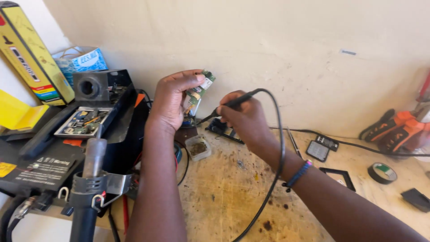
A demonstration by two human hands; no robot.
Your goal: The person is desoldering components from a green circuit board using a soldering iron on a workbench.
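Single head cam, worn by the person, looked down and forward over both forearms at the workbench (233, 188), close range. It faced the cream wall (268, 40) behind the bench. Hands sat near frame centre. Only one view, so nothing was shared with another.

Lighting: bright, even, soft daylight on the cream wall (268, 40) and stained workbench (224, 188); shadows faint. Focus: centre sharp, hot-air handle (89, 179) at lower left slightly soft. Mild wide-angle stretching at frame edges.
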